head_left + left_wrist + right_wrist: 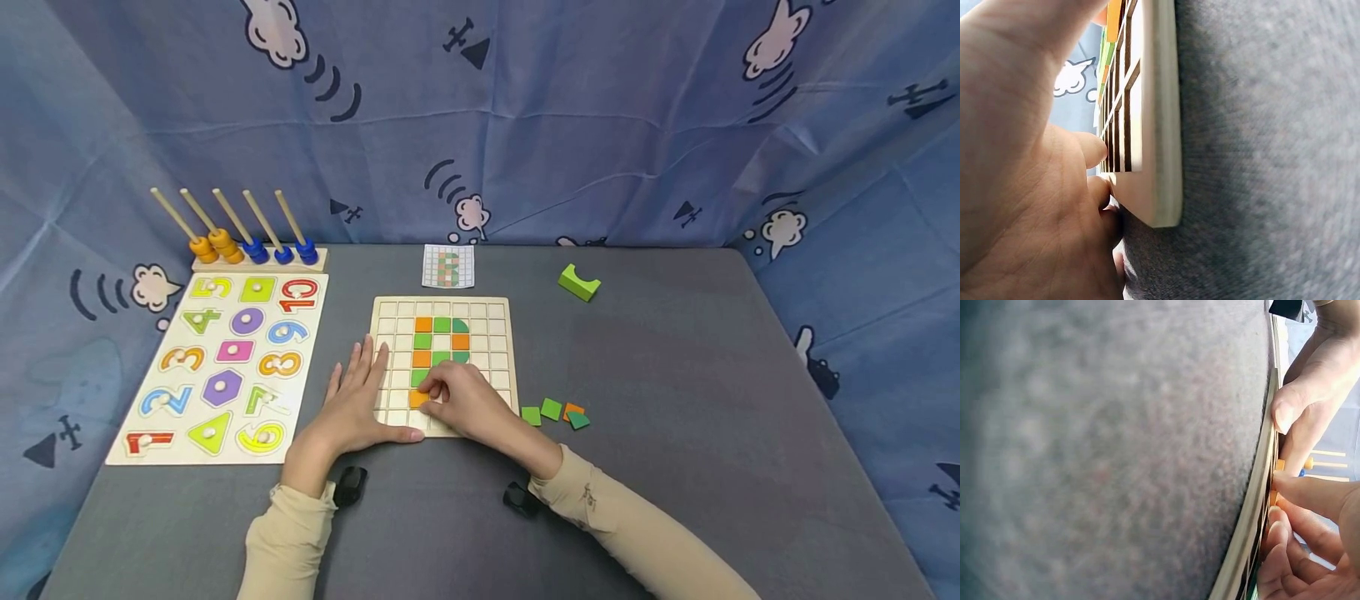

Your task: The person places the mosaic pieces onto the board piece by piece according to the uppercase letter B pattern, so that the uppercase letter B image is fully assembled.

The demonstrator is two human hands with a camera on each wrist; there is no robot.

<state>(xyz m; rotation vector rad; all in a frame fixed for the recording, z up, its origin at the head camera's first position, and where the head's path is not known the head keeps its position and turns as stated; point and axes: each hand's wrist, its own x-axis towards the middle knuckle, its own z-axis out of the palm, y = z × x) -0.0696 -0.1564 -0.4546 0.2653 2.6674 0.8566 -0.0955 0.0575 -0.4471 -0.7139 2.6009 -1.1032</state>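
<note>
My left hand (352, 417) is spread, fingers laid over the left side of the wooden board (497, 327), thumb at its near edge. My right hand (468, 400) is curled, thumb and fingertips pinching an orange tile (417, 400) at the bottom of the tile column. The board lies flat between both hands.

Surface: grey cloth-covered table (675, 400). Behind and to the sides, a blue curtain (585, 167) printed with clouds and planes. Left of the board: a number puzzle (193, 417), with a counting stand (258, 267) at its far end. Beyond the board: a small pattern card (447, 267); to the far right, a green block (577, 285) with a scooped side. Loose tiles (551, 408) lie just right of the board's near corner.

Board: pale wood, square grid. Orange, green and dark green tiles surround one bare cell; the left column runs nearer. Right hand hides some cells.
</note>
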